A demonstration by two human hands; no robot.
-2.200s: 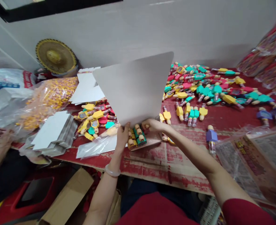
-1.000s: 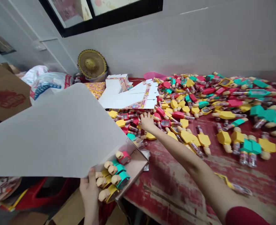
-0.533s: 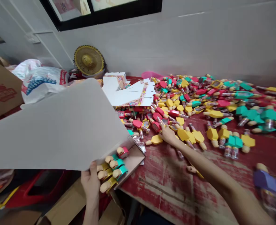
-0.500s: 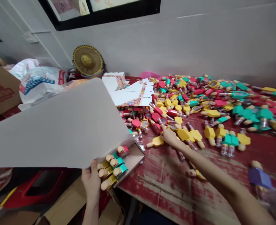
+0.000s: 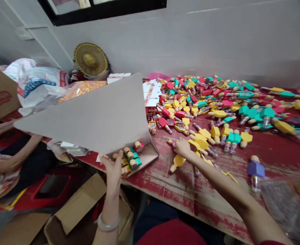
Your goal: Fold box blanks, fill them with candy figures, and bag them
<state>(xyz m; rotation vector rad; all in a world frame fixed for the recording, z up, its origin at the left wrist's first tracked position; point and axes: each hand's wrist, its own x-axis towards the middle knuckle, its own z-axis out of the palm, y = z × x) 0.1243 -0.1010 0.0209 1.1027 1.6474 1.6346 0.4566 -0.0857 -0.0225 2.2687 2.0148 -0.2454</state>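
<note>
My right hand (image 5: 182,148) is closed around a red plastic toy (image 5: 174,144) low over the table; its beige knob pokes out to the left. Just in front of that hand lies a yellow toy (image 5: 179,161). At the open cardboard box (image 5: 152,153), my left hand (image 5: 112,167) has its thumb and fingers spread at the near left end, beside the packed toys. Inside the box, green toys (image 5: 135,160), yellow ones and a red toy (image 5: 139,147) stand with their beige knobs up. The raised grey lid (image 5: 104,115) hides what is behind it.
A heap of red, yellow and green toys (image 5: 216,102) spreads along the wall on the red table (image 5: 165,180). A purple toy (image 5: 256,170) stands at right, by plastic packaging (image 5: 282,204). Another person's arm (image 5: 14,161) shows at left. Open cartons (image 5: 78,204) lie below.
My right hand has drawn back from the heap's edge with a red toy. My left hand's fingers have spread at the box. The view has shifted, bringing another person's arms in.
</note>
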